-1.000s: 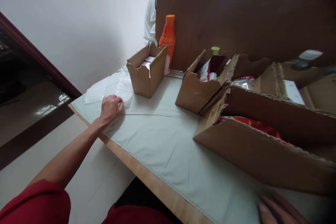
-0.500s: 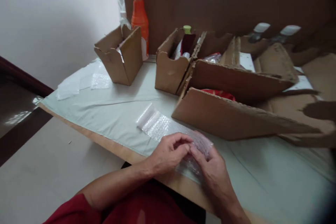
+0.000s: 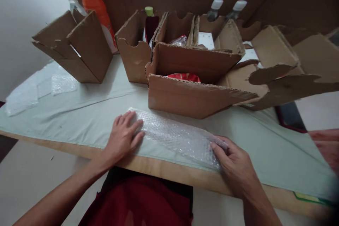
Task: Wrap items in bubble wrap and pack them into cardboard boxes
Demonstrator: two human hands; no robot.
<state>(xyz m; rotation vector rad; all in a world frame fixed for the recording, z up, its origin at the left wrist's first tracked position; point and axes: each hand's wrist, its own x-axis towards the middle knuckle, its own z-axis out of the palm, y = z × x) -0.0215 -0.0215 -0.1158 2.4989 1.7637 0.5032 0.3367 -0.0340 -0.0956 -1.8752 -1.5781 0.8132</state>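
Observation:
A long strip of clear bubble wrap (image 3: 174,136) lies stretched along the front of the cloth-covered table. My left hand (image 3: 125,132) rests on the strip's left end with its fingers spread. At the other end, my right hand (image 3: 233,159) pinches the bubble wrap between thumb and fingers, lifting that edge a little. Behind the strip stands a long cardboard box (image 3: 190,97) with something red and shiny inside (image 3: 184,77).
Several cardboard holders line the back, among them one box (image 3: 90,49) at the left. An orange bottle (image 3: 95,3) leans in view behind it. Pieces of bubble wrap (image 3: 63,84) lie at the table's left. White-capped bottles (image 3: 217,5) stand at the back. The table's wooden edge (image 3: 159,167) runs along the front.
The hands were close together over the bubble wrap's right part; now they are apart. My left hand has moved to the left end, and the strip lies unrolled. The view has turned right.

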